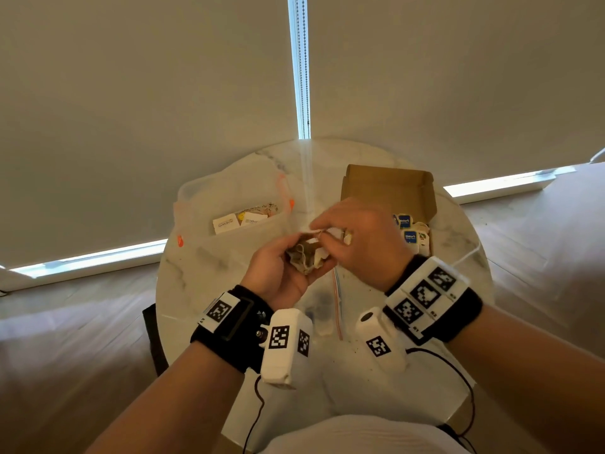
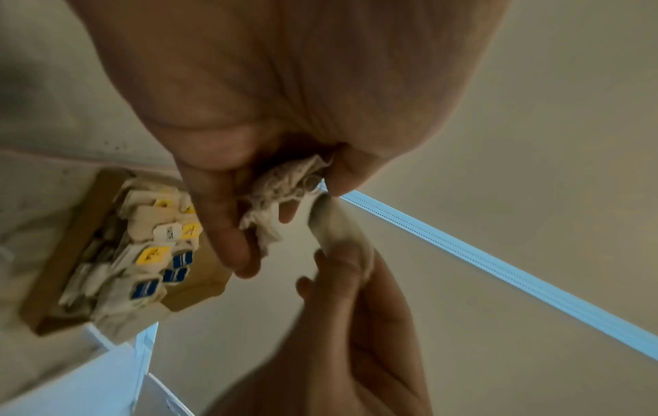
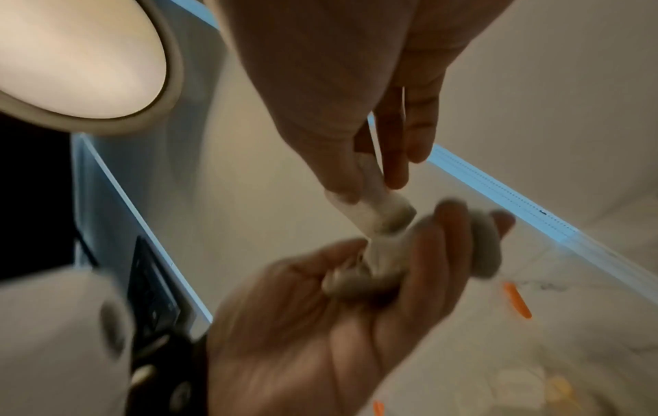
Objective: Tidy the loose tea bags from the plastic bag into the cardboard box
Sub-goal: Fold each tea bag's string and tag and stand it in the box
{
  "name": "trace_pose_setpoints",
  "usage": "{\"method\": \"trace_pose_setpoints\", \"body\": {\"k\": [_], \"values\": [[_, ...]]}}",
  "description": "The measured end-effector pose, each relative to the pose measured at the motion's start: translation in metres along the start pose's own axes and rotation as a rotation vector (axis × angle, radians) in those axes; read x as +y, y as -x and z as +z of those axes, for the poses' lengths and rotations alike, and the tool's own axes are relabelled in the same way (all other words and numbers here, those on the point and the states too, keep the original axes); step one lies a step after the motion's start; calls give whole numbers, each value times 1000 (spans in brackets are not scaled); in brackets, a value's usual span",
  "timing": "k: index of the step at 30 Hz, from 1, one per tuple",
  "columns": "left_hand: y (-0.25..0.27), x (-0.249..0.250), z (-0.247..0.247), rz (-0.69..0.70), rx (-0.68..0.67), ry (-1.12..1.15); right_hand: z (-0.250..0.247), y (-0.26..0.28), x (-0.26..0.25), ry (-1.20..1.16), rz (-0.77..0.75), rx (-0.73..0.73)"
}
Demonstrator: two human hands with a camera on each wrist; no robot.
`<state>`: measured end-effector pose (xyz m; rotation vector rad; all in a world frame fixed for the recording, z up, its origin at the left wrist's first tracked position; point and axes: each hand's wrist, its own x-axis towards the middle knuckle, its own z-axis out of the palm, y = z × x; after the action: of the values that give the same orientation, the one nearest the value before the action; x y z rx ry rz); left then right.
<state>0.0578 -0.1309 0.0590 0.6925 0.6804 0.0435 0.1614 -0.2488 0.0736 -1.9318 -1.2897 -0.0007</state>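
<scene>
My left hand is palm up over the middle of the table, its fingers curled round a crumpled bunch of tea bags with strings. My right hand reaches in from the right and pinches one white tea bag out of that bunch between thumb and fingers. The open cardboard box lies at the back right, with several tagged tea bags packed inside. The clear plastic bag lies at the back left with a few tea bags left in it.
The round marble table carries everything; crumbs and a clear zip bag strip lie near its front. Roller blinds hang behind. Wooden floor surrounds the table. Cables run from both wrist cameras.
</scene>
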Motion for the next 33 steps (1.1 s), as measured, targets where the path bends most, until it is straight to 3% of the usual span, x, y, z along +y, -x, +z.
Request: {"method": "trace_pose_setpoints", "body": {"k": [4,11,14,19,22,26,33], "values": [[2,5,0,-48,-55,96,9,7,-7,104,-124,-223],[3,7,-2,-25,-88,148,18,7,-9,161,-191,-156],[1,5,-6,10,-113,129,9,3,-11,35,-72,-101],[2,3,-16,17,-214,122,-28,-14,-5,-264,226,117],[-1,0,-18,103,-178,-105,-40,-17,6,-240,270,184],[-1,-6,-17,272,-108,-423,-45,-11,15,-180,306,140],[-2,-3,-9,401,-23,-585,-45,3,14,-68,261,-54]]}}
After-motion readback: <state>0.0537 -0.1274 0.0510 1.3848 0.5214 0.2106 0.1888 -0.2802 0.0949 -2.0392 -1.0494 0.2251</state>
